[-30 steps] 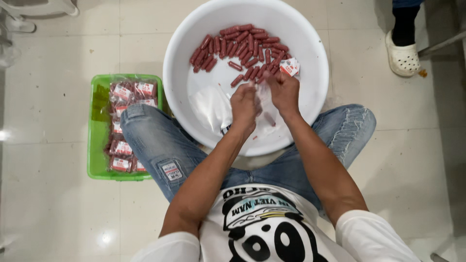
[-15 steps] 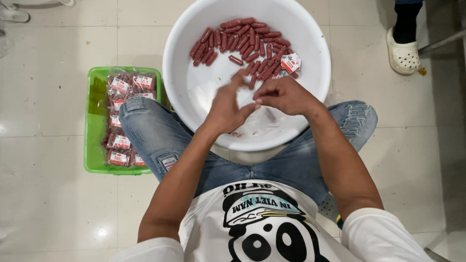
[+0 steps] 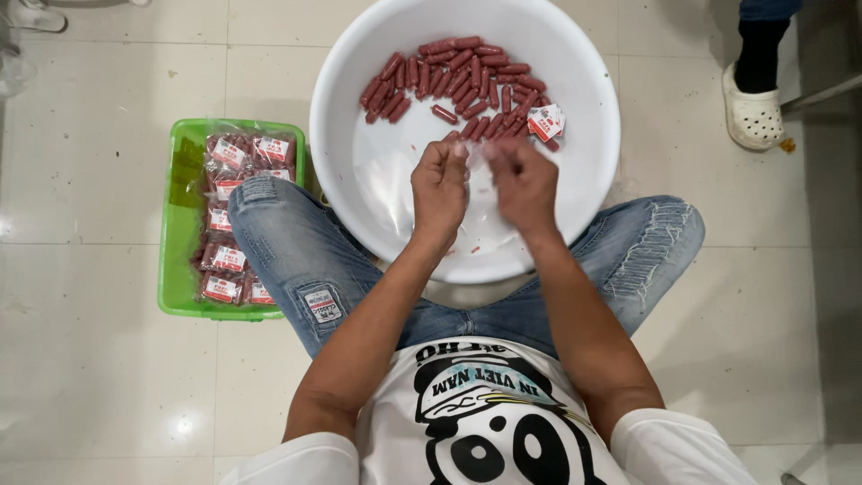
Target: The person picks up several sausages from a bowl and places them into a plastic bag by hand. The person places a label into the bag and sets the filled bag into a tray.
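1. While we looked down from the head camera, both hands hung over the near half of a big white basin (image 3: pixel 593 171) set on the tiled floor between the knees.
2. We saw the left hand (image 3: pixel 440 190) and the right hand (image 3: pixel 525 184) side by side, each with its grip pinched shut on the top edge of a thin clear plastic bag (image 3: pixel 479 199) stretched between them.
3. We could barely make out the bag against the white basin, so we could not tell whether anything lay inside it.
4. We found a heap of small red sausages (image 3: pixel 458 81) in the far part of the basin, just beyond the fingertips, with a small red-and-white label (image 3: pixel 545 122) at its right edge.
5. We noted a green crate (image 3: pixel 177 242) on the floor to the left, touching the left knee, filled with sealed packs (image 3: pixel 235 216) of sausages.
6. We saw another person's foot in a white clog (image 3: pixel 752 112) at far right.
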